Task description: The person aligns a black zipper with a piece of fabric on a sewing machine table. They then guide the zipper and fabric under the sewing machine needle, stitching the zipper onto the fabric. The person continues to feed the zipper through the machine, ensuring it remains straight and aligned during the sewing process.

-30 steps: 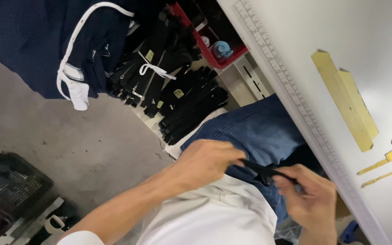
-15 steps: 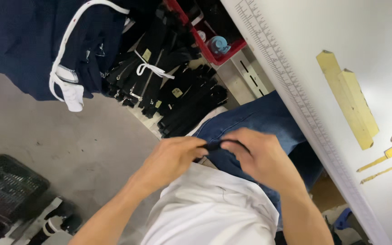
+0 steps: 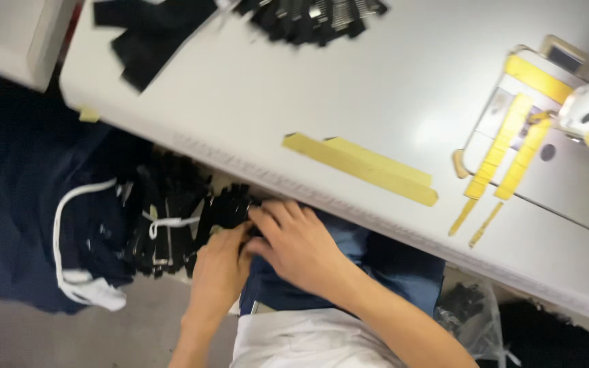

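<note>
Below the near edge of the white bench (image 3: 253,102), over the person's lap, both hands meet at a bundle of black strips (image 3: 172,228) that hangs beside the knee. The left hand (image 3: 221,266) lies with its fingers curled onto the end of the bundle nearest the lap, and the right hand (image 3: 298,245) is laid over the same spot, fingers bent and touching the left hand's knuckles; both seem to pinch dark material there, though what exactly sits between the fingers cannot be made out. A white tie (image 3: 168,222) is knotted around the middle of the bundle. Beyond the bundle, away from the lap, hangs dark navy cloth (image 3: 15,225) with a looping white cord (image 3: 69,272). On the bench top above the hands lie two flat yellow strips (image 3: 363,167), overlapping; farther along the bench from them stands a sewing machine (image 3: 581,129) with yellow tape on its bed, and more black pieces (image 3: 151,34) lie at the bench's far edge.
</note>
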